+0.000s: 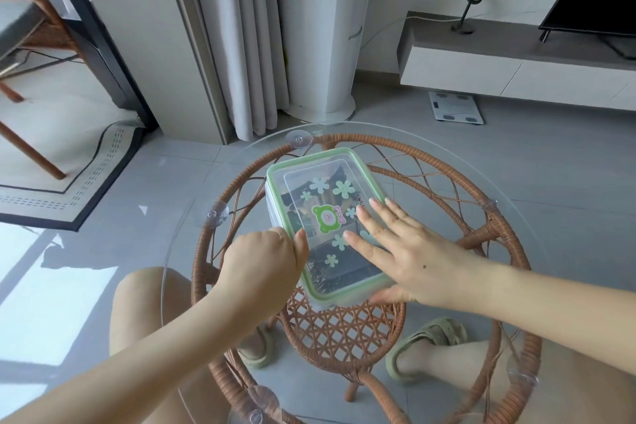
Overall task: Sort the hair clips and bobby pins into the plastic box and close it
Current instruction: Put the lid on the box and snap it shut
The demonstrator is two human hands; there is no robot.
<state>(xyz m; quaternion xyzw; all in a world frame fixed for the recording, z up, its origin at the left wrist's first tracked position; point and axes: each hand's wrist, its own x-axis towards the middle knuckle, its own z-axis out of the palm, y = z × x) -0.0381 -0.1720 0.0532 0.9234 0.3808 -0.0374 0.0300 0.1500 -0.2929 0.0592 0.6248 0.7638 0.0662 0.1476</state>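
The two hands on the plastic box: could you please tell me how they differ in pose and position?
The left hand is curled, gripping the left long edge of the box lid; the right hand lies flat, its fingers spread on the lid's top. The left hand is at the rim, the right over the stickered panel. Both touch the lid, which is on the box.

The plastic box is clear, glossy plastic; its lid is see-through with a soft green rim and smooth flower and bear stickers. It sits on a transparent glass tabletop, glossy and reflective, over a woven brown rattan frame. Clear suction cups look rubbery. The floor tiles are smooth grey with a slight sheen.
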